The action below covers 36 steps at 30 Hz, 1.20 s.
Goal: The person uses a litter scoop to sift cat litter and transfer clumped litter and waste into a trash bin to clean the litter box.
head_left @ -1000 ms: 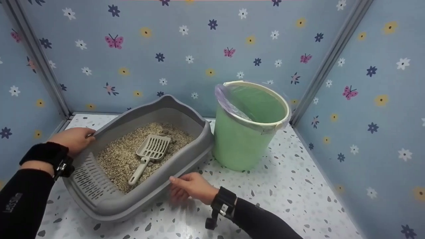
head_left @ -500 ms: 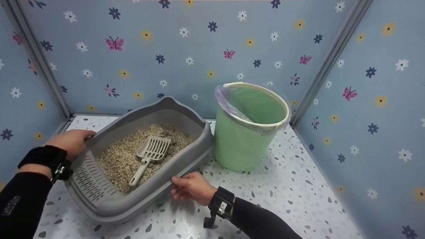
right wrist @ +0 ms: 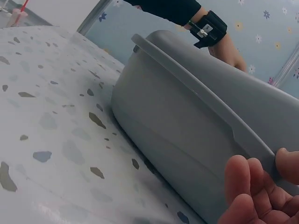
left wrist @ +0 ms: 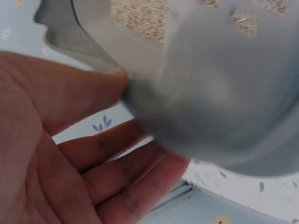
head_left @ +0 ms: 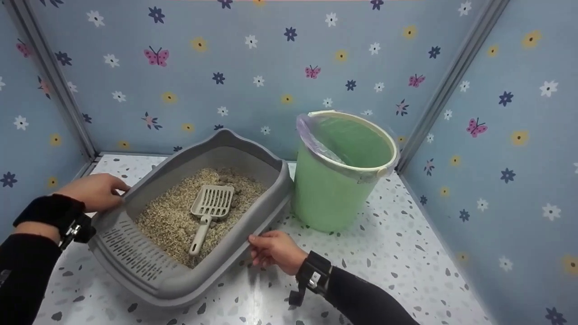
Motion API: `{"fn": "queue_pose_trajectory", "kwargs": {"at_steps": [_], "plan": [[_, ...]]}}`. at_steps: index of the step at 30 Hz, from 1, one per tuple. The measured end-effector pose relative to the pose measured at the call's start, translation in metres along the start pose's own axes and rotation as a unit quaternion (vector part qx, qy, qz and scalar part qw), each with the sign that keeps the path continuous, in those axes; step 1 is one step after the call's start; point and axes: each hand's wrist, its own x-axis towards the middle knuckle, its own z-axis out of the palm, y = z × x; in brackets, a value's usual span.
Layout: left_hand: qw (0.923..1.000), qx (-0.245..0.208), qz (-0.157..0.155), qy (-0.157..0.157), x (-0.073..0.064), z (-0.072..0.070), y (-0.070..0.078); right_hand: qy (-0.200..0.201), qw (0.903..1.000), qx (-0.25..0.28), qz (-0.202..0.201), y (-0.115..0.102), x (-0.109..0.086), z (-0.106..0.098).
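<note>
A grey litter box (head_left: 235, 241) stands at an angle on the speckled table, its slotted end toward me. Pale litter (head_left: 174, 216) fills its bottom, and a beige slotted scoop (head_left: 213, 201) lies on the litter with its handle toward me. My left hand (head_left: 97, 192) grips the box's left rim; in the left wrist view the thumb is over the edge and the fingers lie beneath it. On the box's right side, my right hand (head_left: 277, 250) holds the lip between thumb and fingers, fingertips partly curled under it in the right wrist view.
Right behind the box's right side stands a green bin (head_left: 336, 203) with a thin purple-edged liner (head_left: 311, 135) over its rim. Flower-patterned panels (head_left: 253, 63) enclose the table (head_left: 397, 262) at the back and both sides.
The box's near end has swung to the right, carrying the scoop with it. My right hand has moved right along with the lip, and the bin has shifted slightly right.
</note>
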Motion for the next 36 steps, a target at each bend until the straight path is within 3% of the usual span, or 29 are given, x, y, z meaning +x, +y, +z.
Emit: {"fn": "queue_pose_trajectory", "kwargs": {"at_steps": [7, 20, 23, 28, 31, 36], "plan": [[0.9928, -0.111, -0.016, -0.043, -0.010, 0.002, 0.009, 0.026, 0.9994, 0.003, -0.022, 0.001, 0.002, -0.032], [0.9703, -0.224, -0.019, -0.090, -0.017, 0.024, 0.033, 0.075, 0.9965, 0.020, -0.031, -0.001, 0.004, -0.077], [0.9675, -0.234, -0.024, -0.093, -0.019, 0.029, 0.047, 0.092, 0.9946, 0.034, -0.034, 0.000, 0.005, -0.084], [0.9706, -0.219, -0.028, -0.096, -0.021, 0.033, 0.067, 0.107, 0.9924, 0.047, -0.037, 0.005, -0.001, -0.085], [0.9728, -0.209, -0.028, -0.096, -0.019, 0.033, 0.067, 0.109, 0.9925, 0.044, -0.032, 0.007, -0.010, -0.081], [0.9768, -0.197, -0.023, -0.080, -0.007, 0.035, 0.054, 0.094, 0.9938, 0.055, -0.024, 0.007, -0.021, -0.071]]}}
